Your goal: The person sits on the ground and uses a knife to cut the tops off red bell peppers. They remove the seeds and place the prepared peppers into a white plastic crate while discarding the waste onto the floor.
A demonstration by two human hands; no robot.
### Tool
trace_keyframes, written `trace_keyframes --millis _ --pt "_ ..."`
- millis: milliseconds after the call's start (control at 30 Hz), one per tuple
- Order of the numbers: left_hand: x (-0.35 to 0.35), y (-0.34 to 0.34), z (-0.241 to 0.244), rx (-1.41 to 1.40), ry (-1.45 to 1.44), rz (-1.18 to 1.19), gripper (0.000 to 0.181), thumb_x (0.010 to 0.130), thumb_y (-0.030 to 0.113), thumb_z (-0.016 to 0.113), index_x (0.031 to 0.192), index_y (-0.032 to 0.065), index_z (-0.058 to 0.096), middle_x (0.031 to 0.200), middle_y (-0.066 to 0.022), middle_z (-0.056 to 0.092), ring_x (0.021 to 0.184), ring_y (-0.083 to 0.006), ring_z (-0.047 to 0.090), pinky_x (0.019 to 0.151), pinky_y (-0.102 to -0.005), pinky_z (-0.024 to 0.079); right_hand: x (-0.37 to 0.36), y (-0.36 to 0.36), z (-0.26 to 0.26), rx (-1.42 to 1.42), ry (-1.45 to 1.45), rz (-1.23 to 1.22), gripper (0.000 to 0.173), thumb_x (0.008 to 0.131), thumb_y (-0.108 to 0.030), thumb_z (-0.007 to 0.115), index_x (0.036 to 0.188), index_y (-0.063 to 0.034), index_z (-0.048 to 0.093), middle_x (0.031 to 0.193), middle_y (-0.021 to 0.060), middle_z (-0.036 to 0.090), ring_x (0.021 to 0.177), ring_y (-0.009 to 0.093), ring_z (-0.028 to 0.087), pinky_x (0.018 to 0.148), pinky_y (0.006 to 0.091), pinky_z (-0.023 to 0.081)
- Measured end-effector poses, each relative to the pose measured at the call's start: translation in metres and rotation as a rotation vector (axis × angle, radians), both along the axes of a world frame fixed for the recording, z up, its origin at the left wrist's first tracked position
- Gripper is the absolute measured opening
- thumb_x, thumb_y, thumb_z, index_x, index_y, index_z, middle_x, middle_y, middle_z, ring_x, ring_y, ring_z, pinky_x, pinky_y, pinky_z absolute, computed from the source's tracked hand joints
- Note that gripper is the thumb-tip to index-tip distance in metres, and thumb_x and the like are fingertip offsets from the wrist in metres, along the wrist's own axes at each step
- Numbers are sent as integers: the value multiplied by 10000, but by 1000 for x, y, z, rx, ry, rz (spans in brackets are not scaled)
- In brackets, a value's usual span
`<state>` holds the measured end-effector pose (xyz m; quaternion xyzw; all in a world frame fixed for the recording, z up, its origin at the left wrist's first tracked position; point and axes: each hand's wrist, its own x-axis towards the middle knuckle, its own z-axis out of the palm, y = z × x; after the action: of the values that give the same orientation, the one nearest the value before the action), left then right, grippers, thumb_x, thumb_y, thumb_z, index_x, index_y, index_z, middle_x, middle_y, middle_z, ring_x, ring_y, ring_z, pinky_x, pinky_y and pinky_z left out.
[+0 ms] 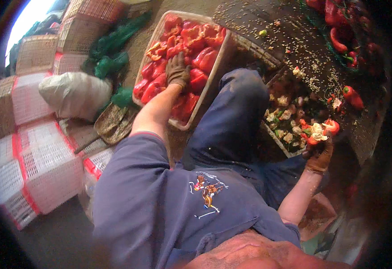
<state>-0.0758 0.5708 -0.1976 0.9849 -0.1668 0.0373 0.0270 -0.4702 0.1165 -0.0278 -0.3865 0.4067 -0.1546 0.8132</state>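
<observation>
My left hand (178,71), in a brown work glove, reaches into a pale plastic crate (223,50) filled with red bell peppers (198,80). Several of these are cut open at the top. Its fingers lie over the peppers, and their undersides are hidden. Gloved in brown too, my right hand (319,155) grips a pepper core (317,131) with pale seeds and bits of red flesh. It is just above the edge of a bin of cores and green stems (285,116). A whole red pepper (353,97) lies on the seed-strewn dark work surface (249,15) beyond.
Green netting with red peppers (338,37) is at the far right. To the left stand stacked white plastic crates (53,164), a stuffed white sack (75,94) and bunched green netting (112,64). A dirty scoop-like pan (115,122) lies beside the pepper crate. My bent knee (241,84) separates crate and bin.
</observation>
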Motion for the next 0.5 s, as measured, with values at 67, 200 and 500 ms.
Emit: trace_keyframes --millis 67,200,500 --pt "5 -11 -11 -68 48 79 833 893 449 610 1565 145 224 1537 -214 335 1416 -384 315 1168 -483 267 17 13 12 -38 -4 -116 434 920 -395 641 1175 -43 649 946 38 709 653 147 629 475 279 455" --pt "35 8 27 -126 311 -184 885 829 337 731 1520 16 280 1436 -275 448 1319 -418 442 1124 -447 354 48 31 33 -8 -69 -226 389 902 -293 671 1189 -33 640 1064 64 695 845 183 665 717 327 517" --pt "-138 -218 267 -568 334 -965 353 837 29 677 1188 37 647 1192 -153 653 1111 -319 624 923 -379 506 14 25 26 -70 -22 -133 326 856 -297 756 1116 -106 712 1004 2 731 813 76 681 567 204 515"
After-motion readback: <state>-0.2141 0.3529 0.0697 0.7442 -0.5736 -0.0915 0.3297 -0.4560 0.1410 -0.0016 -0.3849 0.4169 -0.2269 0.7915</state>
